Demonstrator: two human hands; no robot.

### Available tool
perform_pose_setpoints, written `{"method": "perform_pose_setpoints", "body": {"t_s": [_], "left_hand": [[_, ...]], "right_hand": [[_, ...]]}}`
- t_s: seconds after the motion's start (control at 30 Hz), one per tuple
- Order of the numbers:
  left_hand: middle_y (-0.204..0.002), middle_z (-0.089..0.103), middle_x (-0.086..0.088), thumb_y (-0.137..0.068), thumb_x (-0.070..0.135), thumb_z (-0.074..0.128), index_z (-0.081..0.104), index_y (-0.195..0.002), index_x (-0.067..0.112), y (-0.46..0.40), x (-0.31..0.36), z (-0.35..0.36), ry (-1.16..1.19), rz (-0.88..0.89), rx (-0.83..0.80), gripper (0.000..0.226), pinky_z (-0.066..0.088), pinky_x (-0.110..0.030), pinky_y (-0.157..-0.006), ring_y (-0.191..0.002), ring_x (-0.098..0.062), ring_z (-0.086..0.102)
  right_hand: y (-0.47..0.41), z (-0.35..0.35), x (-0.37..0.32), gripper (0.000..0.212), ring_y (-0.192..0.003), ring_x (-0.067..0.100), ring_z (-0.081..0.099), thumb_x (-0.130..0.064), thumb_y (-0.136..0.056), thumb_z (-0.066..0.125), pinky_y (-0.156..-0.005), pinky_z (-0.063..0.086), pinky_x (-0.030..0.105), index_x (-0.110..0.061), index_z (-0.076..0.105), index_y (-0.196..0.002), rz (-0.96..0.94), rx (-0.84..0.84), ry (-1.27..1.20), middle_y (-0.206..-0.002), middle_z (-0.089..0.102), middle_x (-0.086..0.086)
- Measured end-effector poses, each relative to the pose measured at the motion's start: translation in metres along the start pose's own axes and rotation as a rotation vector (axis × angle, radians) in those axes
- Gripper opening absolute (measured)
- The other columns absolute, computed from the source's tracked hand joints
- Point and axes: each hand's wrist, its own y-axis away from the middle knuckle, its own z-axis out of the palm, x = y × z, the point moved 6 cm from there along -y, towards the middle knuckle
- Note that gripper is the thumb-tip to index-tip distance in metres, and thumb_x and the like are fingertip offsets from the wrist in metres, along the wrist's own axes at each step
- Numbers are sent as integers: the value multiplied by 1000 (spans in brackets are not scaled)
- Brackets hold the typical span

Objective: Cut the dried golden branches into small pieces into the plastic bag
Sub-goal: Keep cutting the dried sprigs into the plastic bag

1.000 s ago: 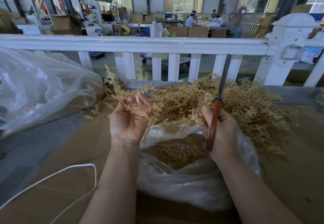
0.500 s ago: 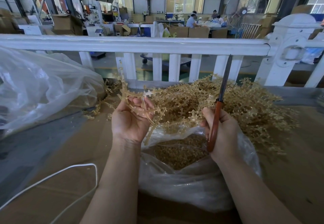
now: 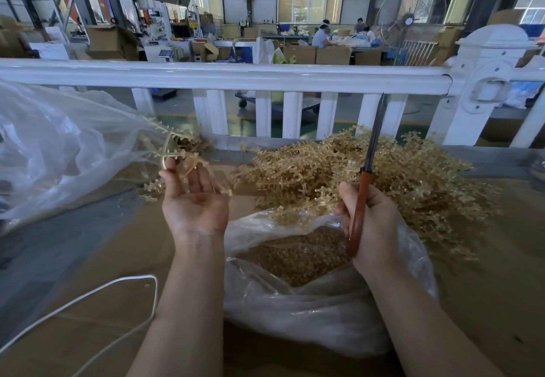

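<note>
- two hands are up over the work: the left hand (image 3: 196, 199) lies palm-up, fingers loosely spread, a bare golden stem (image 3: 174, 155) draped across the fingertips rather than firmly gripped.
- right hand (image 3: 371, 223) is clenched round the red-handled scissors (image 3: 363, 188), blades closed and pointing up.
- uncut dried golden branches (image 3: 383, 176) are heaped behind the plastic bag (image 3: 309, 311), which already holds cut bits.
- risk: the loosely held stem could slide off and fall beside the bag.
- upright blade tips near the heap could snag branches.
</note>
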Motion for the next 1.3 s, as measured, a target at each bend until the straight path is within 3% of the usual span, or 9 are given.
{"method": "perform_pose_setpoints", "body": {"t_s": [0.2, 0.43, 0.5, 0.57, 0.73, 0.87, 1.07, 1.17, 1.3], "left_hand": [[-115, 59, 7, -98, 45, 55, 72, -107, 35, -3, -4, -8, -271, 11, 87, 22, 44, -35, -100, -100, -9, 55], [-108, 54, -2, -101, 52, 43, 46, -138, 7, -5, -6, -10, -207, -59, 14, 58, 13, -49, -122, -106, -7, 51], [-152, 39, -8, -98, 58, 45, 21, -157, 14, -3, -4, -11, -242, -53, 26, 78, 6, -58, -121, -143, -24, 33], [-167, 10, -5, -95, 62, 48, 12, -160, 24, -1, -3, -10, -326, -17, 46, 83, 9, -63, -120, -153, -33, 8], [-167, 4, 7, -90, 58, 62, 21, -157, 37, 9, 3, 4, -862, 274, 77, 81, 19, -51, -119, -153, -25, 11], [-164, 20, 9, -89, 47, 68, 35, -151, 36, 23, -8, 29, -1263, 479, -166, 71, 24, -51, -120, -150, -17, 22], [-149, 46, 8, -78, 55, 68, 39, -150, 26, 44, -72, 35, -1536, -62, -705, 83, 44, -19, -93, -125, -6, 49], [-130, 63, 12, -73, 62, 69, 50, -145, 22, 49, -83, 28, -1539, -275, -735, 84, 50, -19, -90, -108, -1, 64], [-109, 75, 8, -75, 53, 74, 75, -107, 32, 47, -79, 27, -1425, -381, -755, 38, 50, -25, -90, -101, -5, 69]], "right_hand": [[0, 1, -2, 15, -49, 4, 51, -20, -95, 65, -46, 40, 12, -14, 68, -82, -1, -15, 2, -66, 59, 4], [1, 1, -2, 16, -48, 3, 49, -19, -95, 66, -47, 40, 11, -15, 68, -80, -11, -22, -3, -63, 59, 3], [1, 1, -1, 15, -47, 2, 50, -20, -95, 66, -47, 40, 11, -16, 69, -82, -9, -24, -1, -64, 61, 2], [0, 0, 0, 15, -47, 2, 50, -22, -95, 66, -46, 39, 10, -17, 70, -82, -12, -24, 14, -66, 63, 3], [0, 0, 0, 15, -43, 2, 50, -22, -95, 66, -43, 38, 9, -13, 70, -84, -13, -17, 25, -69, 67, 3], [0, 2, -1, 17, -42, 0, 50, -24, -92, 68, -43, 37, 8, -7, 70, -87, -15, -34, 12, -62, 65, -2], [2, 9, -3, 17, -49, 8, 48, -33, -80, 73, -46, 39, 20, -16, 74, -85, 21, -138, -30, -70, 61, 9], [0, 9, 2, 17, -48, 12, 46, -22, -89, 73, -44, 38, 23, -6, 71, -94, 58, -145, -42, -64, 58, 5], [-1, 12, 1, 19, -52, 11, 49, -23, -81, 68, -44, 38, 20, -8, 76, -89, 96, -179, -193, -63, 59, 0]]}}
